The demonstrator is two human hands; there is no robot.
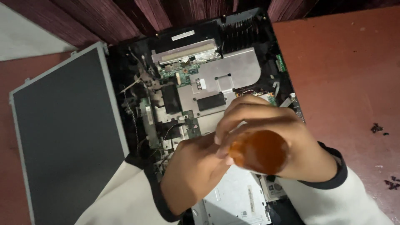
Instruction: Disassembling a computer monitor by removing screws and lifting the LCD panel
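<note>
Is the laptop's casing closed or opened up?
Opened up: the laptop shows bare circuit board, metal shielding and heatsink fins; its screen panel lies detached beside it.

The amber handle [259, 151] is blurred, its tip hidden behind the hands. The laptop chassis [233, 75] beneath them is covered, its near end cut off.

Reddish-brown table [341, 75], dark maroon curtain [104, 18] behind

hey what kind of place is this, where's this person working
Probably an informal electronics repair spot, maybe at home. A laptop with its cover off lies with its circuit board bare on a reddish table, a detached screen panel sits beside it, and the right hand grips an amber screwdriver handle.
</note>
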